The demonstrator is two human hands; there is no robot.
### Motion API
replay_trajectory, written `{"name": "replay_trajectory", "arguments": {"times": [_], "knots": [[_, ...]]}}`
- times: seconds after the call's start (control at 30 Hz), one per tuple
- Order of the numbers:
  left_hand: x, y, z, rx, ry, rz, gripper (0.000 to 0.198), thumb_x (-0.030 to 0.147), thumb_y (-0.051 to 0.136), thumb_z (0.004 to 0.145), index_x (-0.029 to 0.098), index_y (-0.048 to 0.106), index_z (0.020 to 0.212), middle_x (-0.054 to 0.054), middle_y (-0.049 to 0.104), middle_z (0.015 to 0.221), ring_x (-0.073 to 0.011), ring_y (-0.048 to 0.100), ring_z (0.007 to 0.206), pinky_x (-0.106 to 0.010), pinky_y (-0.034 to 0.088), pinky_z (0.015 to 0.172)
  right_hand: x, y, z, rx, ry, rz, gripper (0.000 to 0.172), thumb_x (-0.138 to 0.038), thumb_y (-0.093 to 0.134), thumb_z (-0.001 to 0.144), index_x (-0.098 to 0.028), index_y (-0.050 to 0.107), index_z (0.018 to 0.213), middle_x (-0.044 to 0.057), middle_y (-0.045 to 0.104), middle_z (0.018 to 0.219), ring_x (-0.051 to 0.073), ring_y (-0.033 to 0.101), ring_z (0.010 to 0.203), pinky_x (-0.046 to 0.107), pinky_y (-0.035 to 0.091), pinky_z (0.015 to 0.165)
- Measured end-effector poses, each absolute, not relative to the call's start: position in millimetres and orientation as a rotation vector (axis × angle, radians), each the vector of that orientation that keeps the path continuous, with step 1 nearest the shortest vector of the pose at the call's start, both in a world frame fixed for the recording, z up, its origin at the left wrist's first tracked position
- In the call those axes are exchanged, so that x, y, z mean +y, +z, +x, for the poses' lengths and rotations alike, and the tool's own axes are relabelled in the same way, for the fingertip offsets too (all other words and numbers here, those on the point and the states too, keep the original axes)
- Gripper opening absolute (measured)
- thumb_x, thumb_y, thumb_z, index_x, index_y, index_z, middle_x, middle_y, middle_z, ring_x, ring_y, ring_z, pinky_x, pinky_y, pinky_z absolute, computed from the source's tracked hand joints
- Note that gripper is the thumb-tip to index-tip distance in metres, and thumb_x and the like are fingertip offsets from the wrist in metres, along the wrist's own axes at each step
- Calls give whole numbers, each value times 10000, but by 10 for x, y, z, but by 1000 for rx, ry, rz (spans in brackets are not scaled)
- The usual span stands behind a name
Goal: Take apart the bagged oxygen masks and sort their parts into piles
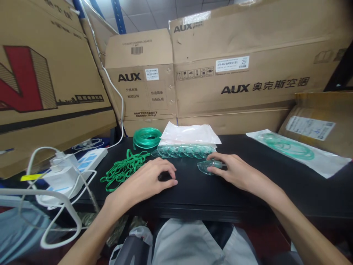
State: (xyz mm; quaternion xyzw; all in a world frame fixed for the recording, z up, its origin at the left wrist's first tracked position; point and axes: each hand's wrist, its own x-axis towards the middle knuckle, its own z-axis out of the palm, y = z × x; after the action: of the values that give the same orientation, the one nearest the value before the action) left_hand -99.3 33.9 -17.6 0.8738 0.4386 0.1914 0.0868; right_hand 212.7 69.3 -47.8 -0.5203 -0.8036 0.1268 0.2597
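My right hand [228, 167] grips a clear green-tinted plastic mask [203, 167] between thumb and fingers, just above the black table [190, 191] or on it. Left of it, my left hand [157, 175] is curled with thumb and fingertips apart and nothing between them. Beyond my hands lies a row of similar clear masks [184, 151], overlapping one another, in front of a stack of white packets [190, 134]. A heap of green elastic straps [121, 171] sits beside my left hand, and a coil of green tubing [147, 138] stands behind it.
A white packet with green tubing [298, 149] lies at the right. Brown cartons [234, 99] wall off the back. On the left are a white power strip [92, 160], chargers [62, 173] and loose cables. Below the table's front edge [193, 211] a bag is visible.
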Motion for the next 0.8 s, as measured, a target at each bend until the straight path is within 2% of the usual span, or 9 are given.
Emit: {"name": "replay_trajectory", "arguments": {"times": [0.1,0.2,0.33,0.5,0.67,0.8], "knots": [[242,-255,-1137,1432,553,2571,208,443,681,941,279,716,1063,-7,711,1204,-239,617,1164,-352,449,1026,696,-492,2135,-2188,336,-1424,416,-591,592,929,-372,683,1270,52,735,1085,292,701,956,383,498,848],[181,-295,-1247,1504,546,2532,349,482,664,946,305,670,1248,-22,678,1272,-256,594,1214,-382,442,1070,670,-471,2125,-2179,342,-1436,414,-588,598,924,-372,693,1265,46,740,1049,277,706,896,361,505,808],[148,-306,-1316,1490,514,2547,400,459,655,957,338,619,1337,-14,622,1357,-247,556,1286,-388,408,1135,629,-398,2113,-2181,363,-1408,395,-562,646,890,-346,723,1212,29,753,983,263,703,856,330,511,755],[231,-219,-1136,1450,586,2590,375,470,619,986,340,610,1338,2,606,1369,-218,546,1304,-354,401,1140,658,-278,2322,-2158,342,-1363,366,-538,666,882,-297,709,1155,28,757,1001,244,683,812,331,501,721],[667,-99,-695,1314,804,2765,313,428,580,1019,270,652,1279,-27,631,1347,-226,545,1308,-358,390,1137,831,-182,2689,-2075,257,-1311,330,-484,706,869,-282,637,1121,40,750,1123,271,685,1000,369,499,850],[1089,-37,-390,1190,819,2873,350,396,555,1036,187,652,1300,-88,636,1342,-247,539,1317,-368,383,1140,1017,-127,2782,-2108,334,-1260,352,-475,703,874,-275,625,1152,62,746,1159,281,693,1014,397,519,863]]}}
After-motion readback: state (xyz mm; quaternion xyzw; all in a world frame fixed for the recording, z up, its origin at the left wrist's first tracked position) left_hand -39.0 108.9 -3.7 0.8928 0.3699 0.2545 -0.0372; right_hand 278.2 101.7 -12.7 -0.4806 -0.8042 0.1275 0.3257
